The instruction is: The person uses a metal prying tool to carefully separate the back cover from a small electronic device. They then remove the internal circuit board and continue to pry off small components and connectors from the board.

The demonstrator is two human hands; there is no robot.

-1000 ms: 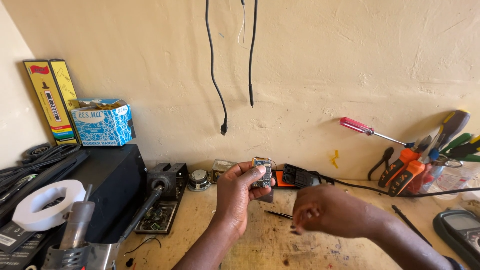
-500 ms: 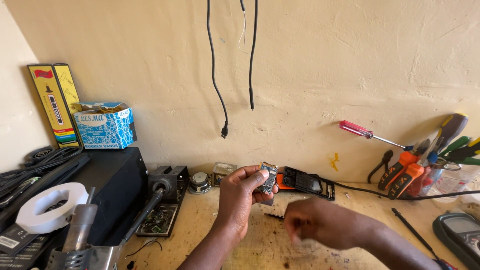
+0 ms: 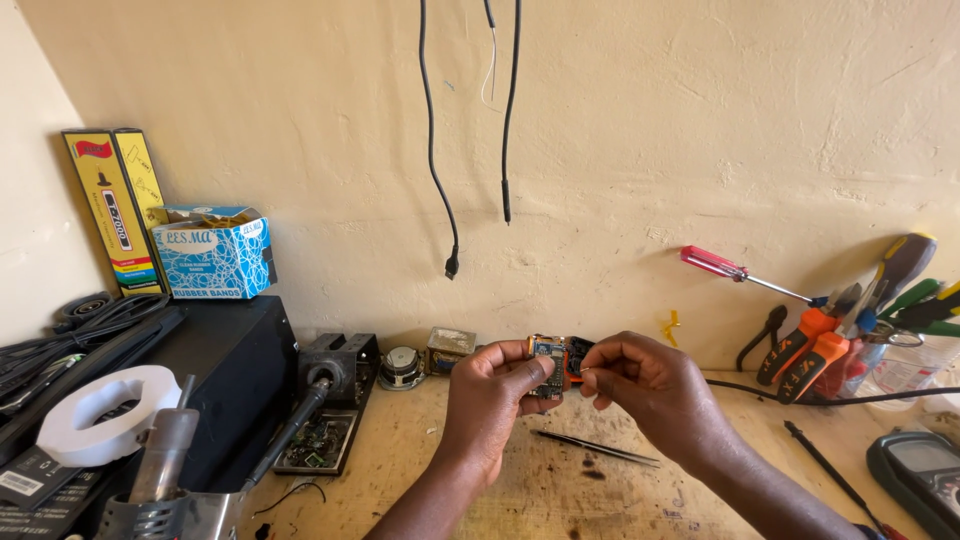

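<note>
**Small circuit board held up in both hands above the table**

Left hand raised over the table, grip closed on a small circuit board with a blue patch on its face and an orange part behind it. Thumb lies across the front of the board, fingers behind. Board sits upright, well clear of the table surface.

Right hand just beside it, fingertips pinched together at the board's right edge. Whether they grasp something tiny or only touch the board, cannot tell.

Below the hands: thin dark tweezers lying flat on the table. Left of them, a soldering iron resting in its stand, a white tape roll on a black box. Against the wall, a small round speaker. Far right, a red-handled screwdriver leaning among pliers, and a dark meter at the table's edge. Black cables hang down the wall.
</note>
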